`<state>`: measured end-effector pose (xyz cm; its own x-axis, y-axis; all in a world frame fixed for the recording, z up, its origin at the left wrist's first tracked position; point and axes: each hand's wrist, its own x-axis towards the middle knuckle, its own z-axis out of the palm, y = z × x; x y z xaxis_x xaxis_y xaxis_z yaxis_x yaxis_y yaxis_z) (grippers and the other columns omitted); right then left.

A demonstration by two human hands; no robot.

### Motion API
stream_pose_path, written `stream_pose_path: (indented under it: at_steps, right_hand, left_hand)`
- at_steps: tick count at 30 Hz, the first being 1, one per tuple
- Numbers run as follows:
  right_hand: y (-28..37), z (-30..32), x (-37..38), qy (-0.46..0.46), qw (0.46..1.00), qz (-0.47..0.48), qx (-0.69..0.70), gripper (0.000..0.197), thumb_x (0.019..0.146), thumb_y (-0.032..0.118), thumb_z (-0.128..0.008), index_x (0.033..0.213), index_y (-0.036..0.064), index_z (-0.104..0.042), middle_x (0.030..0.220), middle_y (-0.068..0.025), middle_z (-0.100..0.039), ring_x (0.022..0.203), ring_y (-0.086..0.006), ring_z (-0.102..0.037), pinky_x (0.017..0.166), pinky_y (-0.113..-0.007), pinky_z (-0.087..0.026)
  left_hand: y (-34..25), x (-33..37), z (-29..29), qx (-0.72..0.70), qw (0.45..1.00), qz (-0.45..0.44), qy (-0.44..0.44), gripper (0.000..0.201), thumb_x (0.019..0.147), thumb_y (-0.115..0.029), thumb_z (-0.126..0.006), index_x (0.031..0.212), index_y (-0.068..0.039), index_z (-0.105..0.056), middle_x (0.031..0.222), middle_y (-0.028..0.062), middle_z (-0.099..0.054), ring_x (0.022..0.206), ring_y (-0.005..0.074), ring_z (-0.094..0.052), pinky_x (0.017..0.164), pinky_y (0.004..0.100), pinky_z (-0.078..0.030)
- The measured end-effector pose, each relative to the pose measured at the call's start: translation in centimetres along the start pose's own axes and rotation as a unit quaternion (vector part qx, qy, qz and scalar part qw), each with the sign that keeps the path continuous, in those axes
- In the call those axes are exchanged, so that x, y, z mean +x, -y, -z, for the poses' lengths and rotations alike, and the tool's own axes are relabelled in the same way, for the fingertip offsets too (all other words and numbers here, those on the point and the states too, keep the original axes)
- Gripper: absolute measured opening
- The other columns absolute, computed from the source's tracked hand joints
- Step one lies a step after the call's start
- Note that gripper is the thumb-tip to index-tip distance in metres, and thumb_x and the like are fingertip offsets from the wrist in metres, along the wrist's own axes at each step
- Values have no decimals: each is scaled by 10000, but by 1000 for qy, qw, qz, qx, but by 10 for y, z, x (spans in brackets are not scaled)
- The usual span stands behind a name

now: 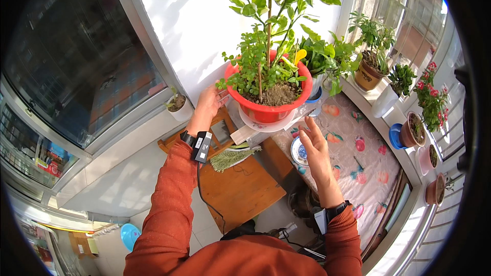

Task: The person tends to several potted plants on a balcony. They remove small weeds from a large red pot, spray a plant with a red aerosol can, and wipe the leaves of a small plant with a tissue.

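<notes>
A red plastic pot (266, 114) with dark soil holds a tall plant with yellow-edged green leaves (276, 0) and a smaller bushy one (250, 66). The pot stands on a white saucer (268, 124) at the far end of the table. Beside the pot's left wall is my left hand (207, 103), its fingers stretched and spread; whether they touch the pot I cannot tell. To the pot's lower right, my right hand (316, 148) hovers with fingers apart and nothing in it. A blue-and-white dish (298, 151) lies just left of the right hand.
A fruit-patterned tablecloth (371, 138) covers the table on the right. Potted plants line the windowsill, among them a brown pot (367, 75) and one with red flowers (415, 129). A wooden chair (240, 189) with dried stalks (230, 157) stands below; a small white pot (180, 108) sits left.
</notes>
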<state>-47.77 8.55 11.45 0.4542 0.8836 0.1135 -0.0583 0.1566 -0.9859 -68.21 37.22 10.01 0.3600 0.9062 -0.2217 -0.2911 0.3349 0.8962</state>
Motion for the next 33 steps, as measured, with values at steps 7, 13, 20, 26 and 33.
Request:
stream_pose_path:
  at_steps: [7, 13, 20, 26, 33]
  right_hand:
    - [3, -48, 42, 10, 996, 4, 90, 697, 940, 240, -568, 1503, 56, -201, 1509, -58, -318, 1330, -196, -353, 1048, -324, -296]
    - [3, -52, 48, 26, 994, 10, 110, 703, 944, 153, -549, 1510, 49, -144, 1523, -82, -276, 1376, -207, -297, 1105, -345, -248]
    - [2, -33, 56, 21, 994, 1, 110, 704, 897, 155, -490, 1518, 77, -166, 1521, -50, -310, 1362, -197, -347, 1058, -356, -310]
    - [5, -8, 78, 23, 992, -32, 119, 649, 909, 154, -472, 1501, 67, -221, 1498, -53, -344, 1325, -196, -395, 1041, -383, -340]
    - [-3, 17, 115, 34, 977, -31, 208, 594, 899, 92, -457, 1466, 25, -292, 1432, -54, -435, 1227, -169, -475, 1004, -389, -394]
  left_hand:
    - [-16, 35, -17, 24, 995, -41, 90, 336, 985, -266, -492, 1226, -44, -565, 1065, 46, -655, 889, 138, -635, 740, 299, -522]
    - [-9, 45, -14, 7, 996, -50, 80, 302, 967, -166, -534, 1208, 15, -560, 1049, 57, -667, 859, 146, -663, 729, 296, -560]
    - [5, 36, -21, -63, 995, -77, 5, 238, 931, -189, -605, 1106, -28, -615, 922, 18, -676, 731, 98, -640, 616, 235, -514]
    - [17, 6, -23, -63, 994, -83, -25, 223, 940, -192, -595, 1097, -33, -596, 911, 11, -664, 708, 96, -624, 605, 238, -508]
    - [25, -35, -43, -33, 995, -82, -41, 181, 974, -214, -534, 1097, -85, -567, 895, 6, -664, 729, 89, -633, 647, 249, -520]
